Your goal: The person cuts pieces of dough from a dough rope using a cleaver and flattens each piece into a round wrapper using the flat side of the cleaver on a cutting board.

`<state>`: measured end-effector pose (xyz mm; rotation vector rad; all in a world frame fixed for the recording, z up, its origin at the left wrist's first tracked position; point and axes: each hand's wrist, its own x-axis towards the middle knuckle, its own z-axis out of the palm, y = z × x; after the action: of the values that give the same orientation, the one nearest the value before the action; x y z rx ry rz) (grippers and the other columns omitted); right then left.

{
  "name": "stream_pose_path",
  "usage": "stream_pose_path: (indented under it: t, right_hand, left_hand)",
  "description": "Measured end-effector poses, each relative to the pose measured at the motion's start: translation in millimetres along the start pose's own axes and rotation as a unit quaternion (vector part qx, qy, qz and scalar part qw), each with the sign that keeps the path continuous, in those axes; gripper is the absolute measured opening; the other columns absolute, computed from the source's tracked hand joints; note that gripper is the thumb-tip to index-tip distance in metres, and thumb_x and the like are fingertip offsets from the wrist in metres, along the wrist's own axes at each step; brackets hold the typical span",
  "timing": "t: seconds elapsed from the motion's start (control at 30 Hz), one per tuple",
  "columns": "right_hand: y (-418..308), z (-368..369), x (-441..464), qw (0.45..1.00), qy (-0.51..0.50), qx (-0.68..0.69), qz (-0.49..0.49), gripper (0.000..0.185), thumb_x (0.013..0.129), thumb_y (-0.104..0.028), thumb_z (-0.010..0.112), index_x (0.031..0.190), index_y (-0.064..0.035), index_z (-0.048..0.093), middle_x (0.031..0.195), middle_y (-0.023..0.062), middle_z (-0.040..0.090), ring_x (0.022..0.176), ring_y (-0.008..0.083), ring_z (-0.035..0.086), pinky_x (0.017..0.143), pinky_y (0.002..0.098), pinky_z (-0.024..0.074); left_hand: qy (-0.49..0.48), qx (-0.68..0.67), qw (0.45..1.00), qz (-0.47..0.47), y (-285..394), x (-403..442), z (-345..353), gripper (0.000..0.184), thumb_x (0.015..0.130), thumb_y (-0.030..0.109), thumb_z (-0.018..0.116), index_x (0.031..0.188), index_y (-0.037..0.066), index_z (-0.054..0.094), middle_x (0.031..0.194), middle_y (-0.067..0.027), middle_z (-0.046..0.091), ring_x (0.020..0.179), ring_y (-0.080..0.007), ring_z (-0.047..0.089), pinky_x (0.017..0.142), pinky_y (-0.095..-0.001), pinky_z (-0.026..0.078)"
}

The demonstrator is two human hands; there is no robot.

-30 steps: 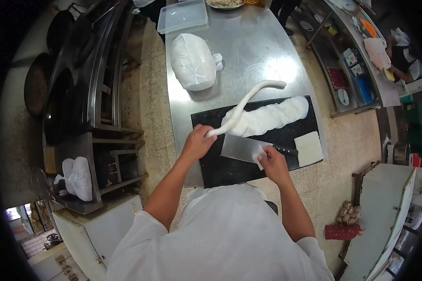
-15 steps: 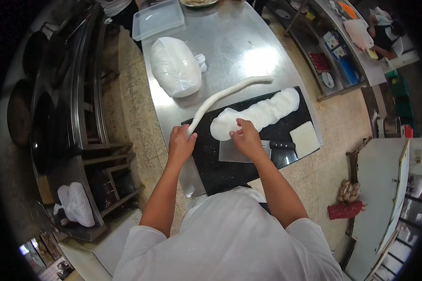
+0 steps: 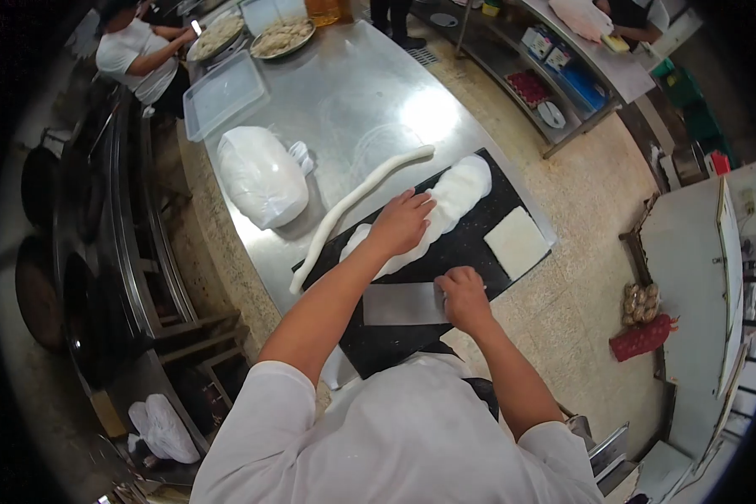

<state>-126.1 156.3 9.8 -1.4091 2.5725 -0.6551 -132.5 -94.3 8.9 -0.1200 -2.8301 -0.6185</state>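
My left hand (image 3: 403, 223) lies with fingers stretched out over a row of overlapping thin white dough rounds (image 3: 464, 186) on the black board (image 3: 386, 343). My right hand (image 3: 466, 298) is closed around the handle of a cleaver, its wide blade (image 3: 401, 304) flat on the board's near part. The handle is mostly hidden by my fingers. A long white dough rope (image 3: 350, 202) runs along the board's far left edge and onto the metal table. On the board's right corner rests a white square sheet or stack (image 3: 517, 243); its material I cannot make out.
On the metal table (image 3: 344, 101) stand a knotted plastic bag with a white lump (image 3: 263, 178), a clear plastic tub (image 3: 225, 97) and a plate of pale food (image 3: 282, 38). A person in white (image 3: 139, 59) stands at the far left. Metal shelves (image 3: 521, 76) are at the right.
My left hand has left the dough rope's end and moved right onto the dough rounds. My right hand has come off the rounds and taken hold of the cleaver's handle. The view has shifted.
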Motion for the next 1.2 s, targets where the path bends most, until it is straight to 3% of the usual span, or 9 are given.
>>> stream_pose_path:
  t: [0.13,0.2,0.33,0.47,0.53,0.8,0.97,1.03,1.2]
  right_hand:
    - [-4.0,11.2,-6.5,0.999,0.048,0.014,-0.022,0.022,0.080,-0.008,0.062,0.100,-0.0074,0.070,0.108,0.0113,0.062,0.113,0.0335,0.056,0.101,0.0467,0.0461]
    - [-5.1,14.6,-6.1,0.996,0.079,-0.017,-0.038,0.021,0.080,-0.010,0.063,0.100,-0.0073,0.070,0.107,0.0109,0.062,0.111,0.0324,0.057,0.103,0.0461,0.0458]
    - [-4.9,18.8,4.4,0.992,0.105,-0.032,-0.063,0.018,0.081,-0.012,0.063,0.097,-0.0088,0.069,0.103,0.0090,0.062,0.107,0.0299,0.058,0.099,0.0448,0.0464]
    - [-6.3,22.7,11.5,0.989,0.132,-0.036,-0.057,0.014,0.079,-0.014,0.064,0.093,-0.0111,0.067,0.099,0.0067,0.061,0.103,0.0275,0.059,0.092,0.0435,0.0464]
    - [-7.2,25.0,15.5,0.986,0.150,-0.027,-0.067,0.014,0.079,-0.015,0.065,0.092,-0.0118,0.066,0.098,0.0062,0.061,0.102,0.0272,0.059,0.090,0.0433,0.0460]
    - [-7.8,24.6,13.8,0.990,0.119,-0.060,-0.042,0.025,0.073,-0.015,0.067,0.097,-0.0116,0.066,0.100,0.0075,0.061,0.100,0.0290,0.059,0.090,0.0459,0.0454]
    - [-7.3,27.8,11.0,0.992,0.108,-0.060,-0.032,0.025,0.073,-0.016,0.066,0.098,-0.0113,0.067,0.101,0.0074,0.061,0.101,0.0295,0.059,0.090,0.0459,0.0448]
    - [-5.7,28.2,12.4,0.992,0.104,-0.061,-0.029,0.026,0.073,-0.016,0.066,0.098,-0.0112,0.067,0.101,0.0075,0.061,0.101,0.0297,0.059,0.091,0.0461,0.0446]
    - [-8.4,27.3,13.6,0.991,0.114,-0.058,-0.029,0.027,0.073,-0.016,0.063,0.099,-0.0098,0.068,0.099,0.0092,0.062,0.100,0.0318,0.058,0.087,0.0470,0.0436]
  left_hand:
    - [-0.019,-0.033,0.999,-0.021,1.1,14.8,8.0,0.036,0.091,0.013,0.067,0.127,0.005,0.066,0.128,-0.0143,0.063,0.120,-0.0383,0.058,0.102,-0.0462,0.049]
    - [-0.008,0.004,0.999,-0.037,1.3,17.9,6.5,0.024,0.088,0.014,0.069,0.111,0.005,0.069,0.107,-0.0125,0.065,0.105,-0.0355,0.062,0.090,-0.0462,0.053]
    - [-0.017,0.023,0.999,-0.031,-2.9,27.7,2.1,0.014,0.087,0.009,0.066,0.100,0.004,0.068,0.100,-0.0142,0.064,0.100,-0.0346,0.062,0.087,-0.0469,0.054]
    - [-0.130,0.007,0.991,0.017,-12.7,30.3,3.1,0.008,0.086,0.008,0.062,0.088,0.002,0.067,0.100,-0.0194,0.065,0.100,-0.0412,0.061,0.086,-0.0510,0.052]
    - [-0.197,-0.018,0.980,0.006,-7.6,27.5,-10.1,0.011,0.087,0.013,0.065,0.090,0.003,0.066,0.106,-0.0191,0.066,0.102,-0.0403,0.064,0.088,-0.0510,0.051]
    - [-0.149,0.023,0.982,-0.114,-10.7,19.8,-9.7,0.028,0.087,0.020,0.073,0.110,0.006,0.071,0.110,-0.0148,0.067,0.107,-0.0368,0.064,0.095,-0.0495,0.051]
    - [-0.121,-0.004,0.991,-0.062,-15.3,16.4,-7.3,0.017,0.088,0.019,0.072,0.098,0.006,0.069,0.108,-0.0155,0.068,0.106,-0.0373,0.064,0.090,-0.0502,0.051]
    - [-0.195,0.003,0.980,-0.026,-12.3,14.6,-16.7,0.018,0.087,0.020,0.073,0.095,0.006,0.065,0.103,-0.0142,0.068,0.101,-0.0362,0.065,0.087,-0.0503,0.051]
    - [-0.136,-0.032,0.989,0.049,-10.7,-4.7,-24.3,0.026,0.085,0.021,0.076,0.102,0.007,0.062,0.095,-0.0129,0.069,0.095,-0.0346,0.067,0.084,-0.0491,0.052]
